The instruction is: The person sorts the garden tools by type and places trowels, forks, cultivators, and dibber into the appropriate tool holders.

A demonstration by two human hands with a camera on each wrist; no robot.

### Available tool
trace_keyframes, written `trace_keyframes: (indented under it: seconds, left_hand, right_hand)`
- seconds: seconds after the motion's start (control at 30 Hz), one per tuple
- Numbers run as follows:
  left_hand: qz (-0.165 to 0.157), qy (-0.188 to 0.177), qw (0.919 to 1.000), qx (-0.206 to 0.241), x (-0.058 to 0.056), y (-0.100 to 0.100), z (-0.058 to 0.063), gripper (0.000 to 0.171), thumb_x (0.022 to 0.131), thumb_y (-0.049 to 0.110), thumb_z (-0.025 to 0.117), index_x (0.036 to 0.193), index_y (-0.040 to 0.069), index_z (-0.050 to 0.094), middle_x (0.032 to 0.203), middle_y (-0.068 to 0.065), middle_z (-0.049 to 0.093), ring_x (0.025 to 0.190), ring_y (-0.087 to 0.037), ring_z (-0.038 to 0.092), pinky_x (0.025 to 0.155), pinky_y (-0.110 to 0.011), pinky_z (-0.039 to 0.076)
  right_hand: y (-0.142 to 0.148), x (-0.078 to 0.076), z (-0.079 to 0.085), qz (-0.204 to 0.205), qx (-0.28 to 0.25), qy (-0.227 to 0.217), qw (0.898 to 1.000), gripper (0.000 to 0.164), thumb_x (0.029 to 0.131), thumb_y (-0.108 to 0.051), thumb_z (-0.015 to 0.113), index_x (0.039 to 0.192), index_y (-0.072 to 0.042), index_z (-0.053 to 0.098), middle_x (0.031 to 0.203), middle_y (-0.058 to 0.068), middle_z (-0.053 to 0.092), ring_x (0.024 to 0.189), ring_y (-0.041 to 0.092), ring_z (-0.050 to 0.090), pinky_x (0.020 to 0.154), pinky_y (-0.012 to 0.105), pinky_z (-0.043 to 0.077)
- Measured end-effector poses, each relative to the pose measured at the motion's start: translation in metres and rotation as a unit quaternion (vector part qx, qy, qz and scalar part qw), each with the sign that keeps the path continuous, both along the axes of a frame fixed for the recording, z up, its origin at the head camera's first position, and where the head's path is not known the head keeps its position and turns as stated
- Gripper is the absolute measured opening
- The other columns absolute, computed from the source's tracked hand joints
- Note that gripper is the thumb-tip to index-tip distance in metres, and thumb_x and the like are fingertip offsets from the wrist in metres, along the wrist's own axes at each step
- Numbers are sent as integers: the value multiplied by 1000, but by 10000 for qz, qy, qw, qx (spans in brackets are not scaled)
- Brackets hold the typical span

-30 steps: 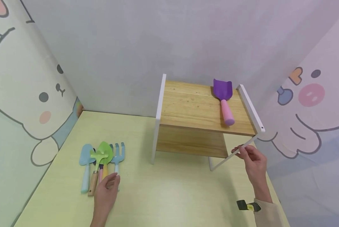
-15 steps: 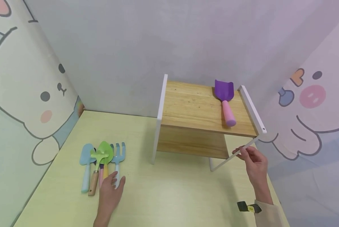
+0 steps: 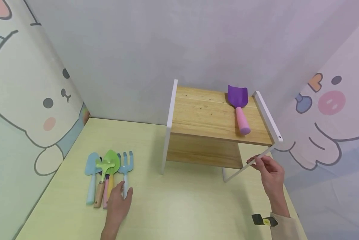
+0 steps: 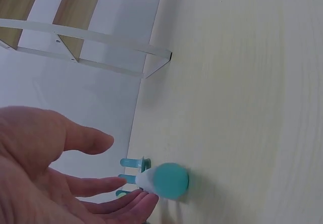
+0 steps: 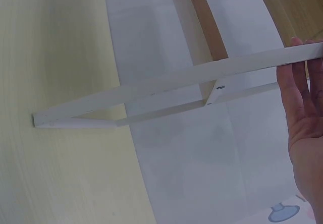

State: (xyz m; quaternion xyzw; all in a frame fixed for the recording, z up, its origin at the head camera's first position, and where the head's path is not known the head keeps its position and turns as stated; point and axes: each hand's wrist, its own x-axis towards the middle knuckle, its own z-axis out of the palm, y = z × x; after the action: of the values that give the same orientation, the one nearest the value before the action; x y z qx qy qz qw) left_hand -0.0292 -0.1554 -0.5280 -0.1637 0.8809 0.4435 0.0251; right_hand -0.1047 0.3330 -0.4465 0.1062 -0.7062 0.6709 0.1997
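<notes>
My left hand [image 3: 117, 203] is over the handle of a light blue hand fork [image 3: 126, 166], its thumb spread from its fingers. In the left wrist view the fork's round teal handle end [image 4: 171, 181] shows just beyond the extended fingertips, with nothing gripped. Left of the fork lie a light blue trowel [image 3: 91, 165], a green trowel [image 3: 112, 158] with a yellow handle, a green-headed tool [image 3: 105, 165] with a wooden handle, and a pink handle [image 3: 105, 196], its head mostly covered. My right hand [image 3: 272, 175] holds the white front post of a two-tier shelf [image 3: 197, 113].
A purple scoop [image 3: 237, 96] with a pink handle lies on the shelf's top board, near its right side. Curtains [image 3: 131, 66] printed with cartoon animals enclose the pale table [image 3: 167, 206] at the back and sides.
My left hand has shifted slightly right, and its thumb has spread away from the fingers beside the fork handle. The right hand stays on the shelf post.
</notes>
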Motion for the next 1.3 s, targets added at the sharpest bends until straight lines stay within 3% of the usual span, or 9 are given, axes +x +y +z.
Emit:
trace_keyframes:
  seconds: [0.3, 0.5, 0.87, 1.13, 1.3]
  left_hand:
    - [-105, -124, 9995, 270, -10, -2, -12, 55, 101, 10, 60, 143, -20, 39, 130, -40, 53, 117, -51, 59, 94, -58, 54]
    - [-25, -124, 9994, 319, -14, -2, -17, 61, 97, 7, 67, 142, -21, 39, 126, -39, 55, 110, -50, 63, 90, -55, 57]
    - [83, -642, 9942, 856, -17, -2, -18, 58, 96, 15, 68, 142, -14, 47, 121, -32, 65, 111, -44, 64, 91, -52, 57]
    - [176, -902, 9811, 1703, -14, -1, -18, 61, 99, 21, 66, 148, -7, 43, 136, -31, 58, 122, -45, 59, 92, -46, 58]
    - [299, -937, 9663, 2380, -12, 0, -16, 64, 100, 19, 68, 150, -8, 39, 140, -33, 54, 118, -39, 64, 94, -42, 58]
  right_hand:
    - [0, -1, -3, 183, -147, 146, 9996, 13, 99, 17, 53, 107, 25, 58, 98, 5, 77, 88, 15, 76, 79, 27, 61]
    - [0, 0, -1, -11, 60, -45, 10000, 13, 100, 14, 54, 108, 24, 58, 98, 2, 77, 89, 13, 76, 80, 27, 61]
    - [2, 0, -2, 53, -9, 38, 10000, 13, 99, 15, 53, 107, 24, 58, 97, 3, 77, 89, 14, 76, 79, 27, 61]
    - [1, 0, 0, 56, 1, 41, 10000, 13, 100, 15, 53, 108, 25, 57, 98, 4, 77, 89, 14, 76, 80, 27, 60]
    - [3, 0, -2, 99, -14, 68, 9999, 13, 100, 15, 53, 108, 24, 58, 97, 4, 77, 89, 14, 76, 81, 28, 60]
